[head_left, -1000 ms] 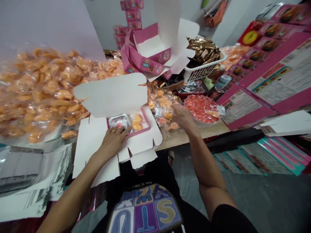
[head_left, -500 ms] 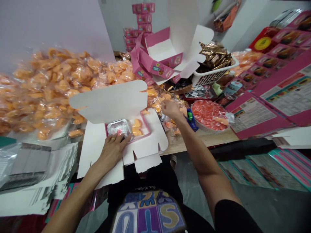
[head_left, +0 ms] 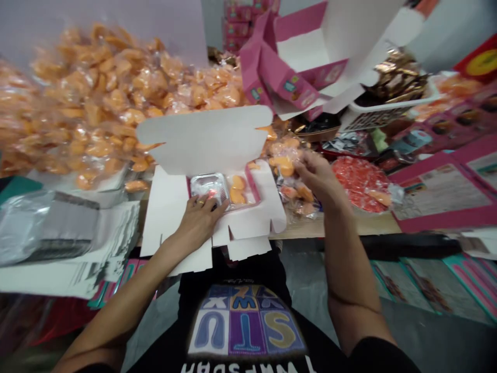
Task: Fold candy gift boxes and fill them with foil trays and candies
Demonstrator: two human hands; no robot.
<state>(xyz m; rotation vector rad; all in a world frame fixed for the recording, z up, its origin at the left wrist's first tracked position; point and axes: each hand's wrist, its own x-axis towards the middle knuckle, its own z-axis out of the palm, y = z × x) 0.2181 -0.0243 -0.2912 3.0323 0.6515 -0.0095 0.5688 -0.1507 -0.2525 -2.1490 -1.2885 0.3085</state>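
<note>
My left hand (head_left: 202,220) lies with outstretched fingers over the near edge of an open pink-and-white cardboard box (head_left: 254,186). Its fingertips touch a foil tray (head_left: 209,187) inside, where a small red item is partly hidden by them. Beside the tray, in the same box, are orange pieces (head_left: 237,189). To the right of the box, my right hand (head_left: 316,173) pinches a clear-wrapped orange packet (head_left: 285,166) at the pile of similar packets (head_left: 305,194). Blur hides the exact fingertip contact.
A large heap of wrapped orange packets (head_left: 116,93) fills the back left. Stacked foil trays (head_left: 66,223) lie at left. Behind are open pink boxes (head_left: 287,77) and a white basket (head_left: 392,106) of gold sachets. A bowl of red packets (head_left: 361,181) stands at right.
The view has shifted, so the table appears nearer. My right hand has turned from a closed fist over the packets to pinching an orange one. My left hand stays at the foil tray.
</note>
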